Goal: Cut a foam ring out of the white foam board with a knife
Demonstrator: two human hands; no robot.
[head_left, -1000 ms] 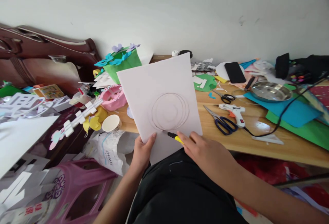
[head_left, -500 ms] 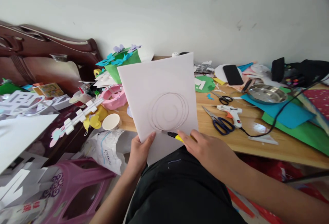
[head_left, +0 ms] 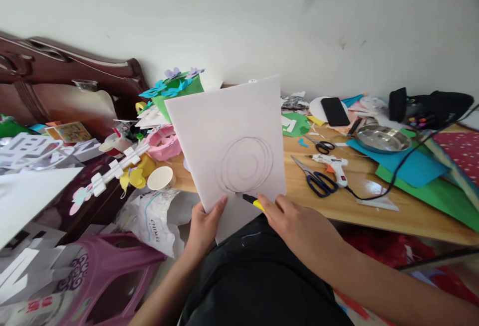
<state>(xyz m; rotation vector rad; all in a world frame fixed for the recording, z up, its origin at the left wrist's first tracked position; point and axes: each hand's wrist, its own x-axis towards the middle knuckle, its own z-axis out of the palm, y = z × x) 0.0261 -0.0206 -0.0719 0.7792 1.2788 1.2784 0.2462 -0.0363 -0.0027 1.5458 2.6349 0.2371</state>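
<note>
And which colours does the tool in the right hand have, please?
The tool is black and yellow; it shows best in the head view.

Both forearms reach toward the near edge of the table, the left hand gripping with thumb on top, the right hand bent inward, its fingers curled.

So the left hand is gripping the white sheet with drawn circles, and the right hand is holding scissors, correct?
Not scissors: the head view shows the right hand holding what looks like a yellow-and-black craft knife. The left hand does grip the circle-marked white sheet.
</note>
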